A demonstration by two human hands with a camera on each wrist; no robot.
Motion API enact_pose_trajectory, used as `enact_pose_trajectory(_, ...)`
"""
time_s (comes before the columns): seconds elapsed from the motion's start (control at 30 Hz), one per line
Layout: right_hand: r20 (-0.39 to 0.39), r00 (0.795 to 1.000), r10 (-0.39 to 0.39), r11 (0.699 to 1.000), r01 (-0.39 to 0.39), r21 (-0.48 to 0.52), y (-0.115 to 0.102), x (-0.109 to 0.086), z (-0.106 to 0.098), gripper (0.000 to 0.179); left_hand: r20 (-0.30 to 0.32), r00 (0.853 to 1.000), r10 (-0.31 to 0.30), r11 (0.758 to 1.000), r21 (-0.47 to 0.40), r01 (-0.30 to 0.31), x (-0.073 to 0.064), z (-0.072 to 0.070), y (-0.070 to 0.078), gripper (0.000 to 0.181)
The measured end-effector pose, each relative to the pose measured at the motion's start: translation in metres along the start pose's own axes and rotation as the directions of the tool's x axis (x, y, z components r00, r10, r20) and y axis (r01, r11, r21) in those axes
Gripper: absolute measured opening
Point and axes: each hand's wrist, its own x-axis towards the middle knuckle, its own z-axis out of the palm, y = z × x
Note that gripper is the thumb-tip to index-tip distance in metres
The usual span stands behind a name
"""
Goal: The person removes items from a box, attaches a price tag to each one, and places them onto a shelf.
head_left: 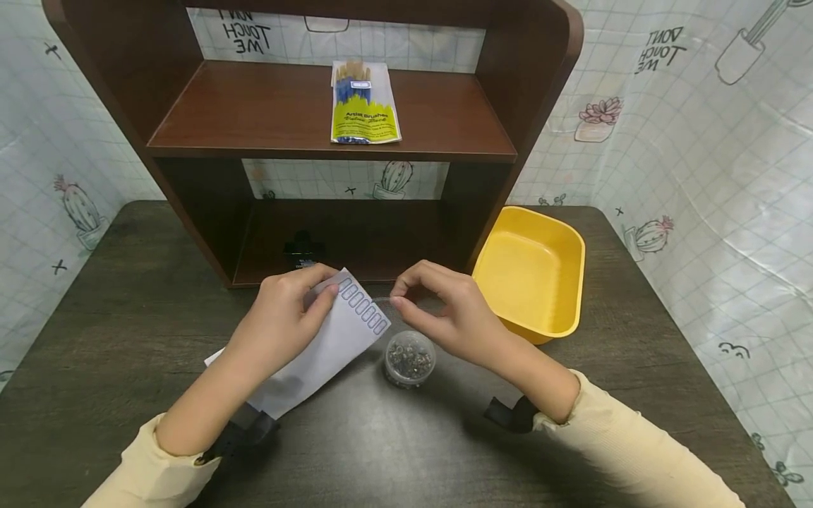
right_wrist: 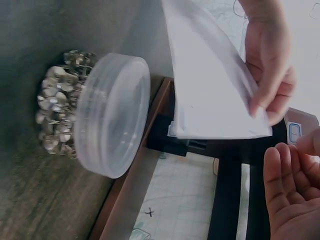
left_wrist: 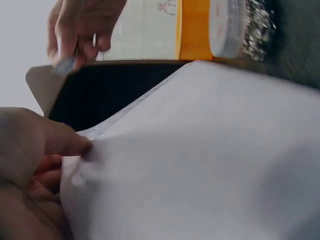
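My left hand [head_left: 276, 321] pinches a white sheet [head_left: 317, 367] near its upper edge, thumb on top. A row of small outlined labels [head_left: 362, 305] runs along the sheet's far edge. Between the thumb and forefinger of my right hand [head_left: 454, 310] is a small label [right_wrist: 295, 133] with a printed blue outline, held beside the sheet. Just below that hand, on the table, stands a round clear tub [head_left: 409, 358] of metal thumbtacks [right_wrist: 61, 102], its clear lid [right_wrist: 112, 115] on.
A dark brown shelf unit [head_left: 336, 152] stands behind my hands. A pack of artist brushes [head_left: 365, 116] bearing a similar label lies on its upper shelf. Down on the lower shelf is a black object [head_left: 303, 248]. To the right sits a yellow basin [head_left: 568, 282].
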Motion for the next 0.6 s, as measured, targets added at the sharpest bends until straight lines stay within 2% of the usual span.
enact_pose_trajectory(0.07,0.014,0.999,0.038,0.999,-0.038,-0.012,0.000,-0.005,-0.003,0.017,0.062,0.997,-0.042,0.999,-0.004,0.042,0.000,-0.001,-0.006,0.020)
enact_pose_trajectory(0.13,0.028,0.997,0.074,0.997,-0.073,-0.018,0.001,-0.011,-0.006,0.016,0.132,0.988,-0.083,0.996,-0.002,0.084,0.000,-0.001,-0.013,0.020)
enact_pose_trajectory(0.3,0.071,0.983,0.168,0.986,-0.168,-0.004,0.003,-0.025,-0.014,0.015,0.276,0.945,-0.174,0.985,0.028,0.173,-0.002,0.005,-0.033,0.019)
enact_pose_trajectory(0.5,0.114,0.948,0.297,0.954,-0.300,0.009,0.002,-0.042,-0.021,0.012,0.348,0.902,-0.256,0.966,0.112,0.231,-0.009,0.019,-0.050,0.021)
enact_pose_trajectory(0.6,0.141,0.922,0.360,0.931,-0.366,0.018,0.002,-0.050,-0.022,0.009,0.353,0.893,-0.280,0.958,0.168,0.234,-0.013,0.024,-0.055,0.020)
